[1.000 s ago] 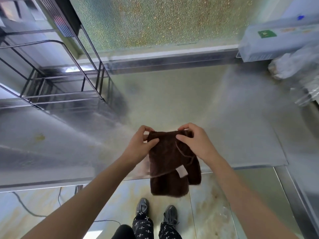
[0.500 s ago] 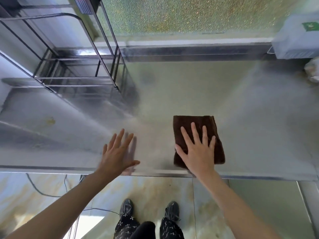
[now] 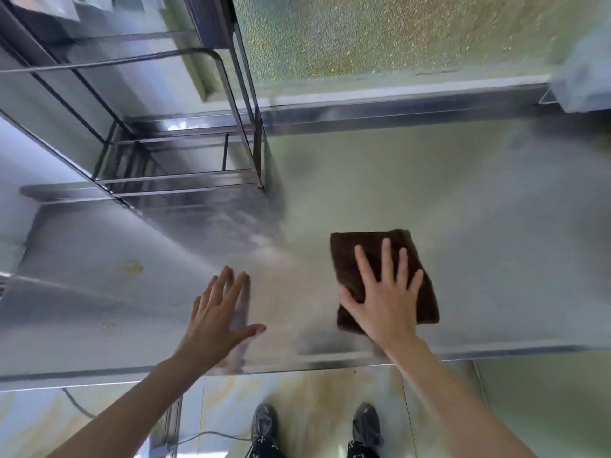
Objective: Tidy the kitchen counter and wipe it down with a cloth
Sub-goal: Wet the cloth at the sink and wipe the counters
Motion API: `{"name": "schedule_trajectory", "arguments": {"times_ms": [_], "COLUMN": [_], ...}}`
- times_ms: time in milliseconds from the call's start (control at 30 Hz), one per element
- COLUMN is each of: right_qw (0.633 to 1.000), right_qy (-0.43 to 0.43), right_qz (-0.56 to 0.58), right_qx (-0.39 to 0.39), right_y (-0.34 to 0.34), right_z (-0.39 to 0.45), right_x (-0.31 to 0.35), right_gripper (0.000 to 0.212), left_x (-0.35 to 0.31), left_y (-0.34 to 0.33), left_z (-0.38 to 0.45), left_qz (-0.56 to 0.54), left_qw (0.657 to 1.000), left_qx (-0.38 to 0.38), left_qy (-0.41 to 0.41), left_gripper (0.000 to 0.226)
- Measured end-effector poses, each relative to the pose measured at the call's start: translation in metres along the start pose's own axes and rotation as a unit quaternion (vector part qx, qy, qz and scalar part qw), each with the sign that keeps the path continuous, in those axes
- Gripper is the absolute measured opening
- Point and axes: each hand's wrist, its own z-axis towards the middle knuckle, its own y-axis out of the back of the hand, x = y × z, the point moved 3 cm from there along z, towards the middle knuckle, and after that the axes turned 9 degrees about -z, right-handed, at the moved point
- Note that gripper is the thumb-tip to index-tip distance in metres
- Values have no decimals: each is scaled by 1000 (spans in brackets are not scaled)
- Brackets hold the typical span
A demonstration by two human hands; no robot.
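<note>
Flat, not pinching: my right grip [image 3: 385, 304] lies spread with fingers splayed on top of the folded brown cloth [image 3: 420, 279], pressing it down against the steel bench [image 3: 496, 226] near its front edge. My left grip [image 3: 220, 312] is also spread and holds nothing; it sits palm-down beside the cloth, a clear gap between them, though motion blur keeps me from telling whether it rests on the metal or hovers just above.

By my reading, the tidying half looks largely done here: the stretch of bench before me carries only the cloth, with a wire rack [image 3: 185, 153] standing at the back left and a pale box [image 3: 585, 81] at the far right edge of view. What lies beyond the frame I cannot say.

Wiping appears to be at its start. A yellowish stain [image 3: 134, 267] sits on the steel to my left, well apart from the cloth, and nothing I can see marks off any stretch as already wiped. Most of the surface seems left to cover: the middle, the back strip under the frosted window [image 3: 396, 34], the area around the rack's feet, and that stain.
</note>
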Motion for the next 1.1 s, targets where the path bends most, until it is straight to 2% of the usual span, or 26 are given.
{"name": "schedule_trajectory", "arguments": {"times_ms": [67,133,200,300,400,467,533,600,633,667,733,767,800,867,933,1033,1100], "right_qw": [991,981,990,1000,994,998,995,978,978,984,999,1000,998,993,995,995,985], "right_qy": [-125,-182,-136,14,109,49,-91,-197,-198,-167,-52,12,65,110,74,-83,-156], "right_qz": [19,44,37,13,-21,-39,-3,43,50,39,7,-5,-20,-35,-57,-3,33], "right_qx": [40,53,29,-10,5,0,32,52,47,40,-2,1,9,27,21,48,65], "right_y": [5,8,7,2,1,4,6,8,10,12,12,10,9,6,7,13,16], "right_z": [34,51,43,-5,-17,9,45,67,70,65,38,21,8,5,25,68,80], "right_x": [-19,-1,47,124,118,85,62,73,93,117,165,181,187,171,140,112,127], "right_gripper": [76,69,61,59,60,59,58,57,56,56,57,59,60,60,59,57,57], "left_x": [12,25,38,55,67,76,87,95,100,103,108,110,113,119,121,118,115], "left_y": [11,20,24,27,27,26,27,32,35,38,42,43,44,47,53,62,68], "left_z": [6,12,12,5,-4,-6,-2,5,8,9,8,8,8,9,10,13,17], "left_qz": [-6,-2,6,-2,-4,-4,-1,8,7,6,13,14,13,5,-11,-34,-38], "left_qw": [1000,999,999,998,997,996,996,996,997,998,998,998,998,998,997,993,992], "left_qx": [-18,-20,-17,-29,-41,-42,-48,-54,-50,-41,-44,-46,-44,-44,-59,-85,-94], "left_qy": [-11,-24,-43,-53,-63,-74,-74,-66,-59,-50,-50,-51,-47,-43,-53,-69,-73], "left_gripper": [126,123,118,106,100,96,94,97,99,101,101,100,99,96,91,87,86]}}
